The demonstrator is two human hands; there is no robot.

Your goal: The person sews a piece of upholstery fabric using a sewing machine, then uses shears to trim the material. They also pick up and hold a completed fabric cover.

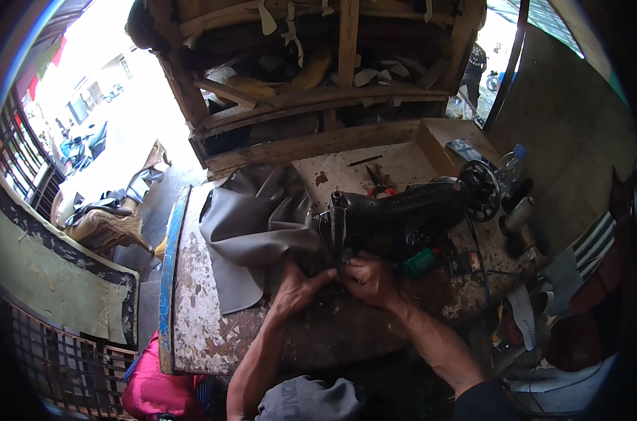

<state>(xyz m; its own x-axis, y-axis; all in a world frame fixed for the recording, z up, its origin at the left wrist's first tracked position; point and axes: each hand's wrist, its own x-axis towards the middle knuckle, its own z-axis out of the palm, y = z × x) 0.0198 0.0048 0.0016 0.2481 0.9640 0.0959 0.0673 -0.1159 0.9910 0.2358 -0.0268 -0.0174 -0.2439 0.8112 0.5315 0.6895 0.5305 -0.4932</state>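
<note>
A black sewing machine (402, 207) with a handwheel (479, 189) stands on the worn table. Left of its needle end lies a bunched, folded sheet of grey leatherette (255, 224), one flat corner of it spread toward me. My left hand (295, 288) is closed at the near edge of this sheet, its thumb stretched toward the needle area. Close beside it, just in front of the needle end, my right hand (369, 281) is closed in a pinch. What its fingertips hold is too dark and small to make out. The thumbs nearly meet.
A green bottle (420, 262) lies right of my right hand. Behind the machine are red-handled scissors (381, 189) and an open cardboard box (444, 144). Thread spools (520, 212) stand at the right. A wooden sofa frame (318, 98) rises behind the peeling tabletop (199, 337).
</note>
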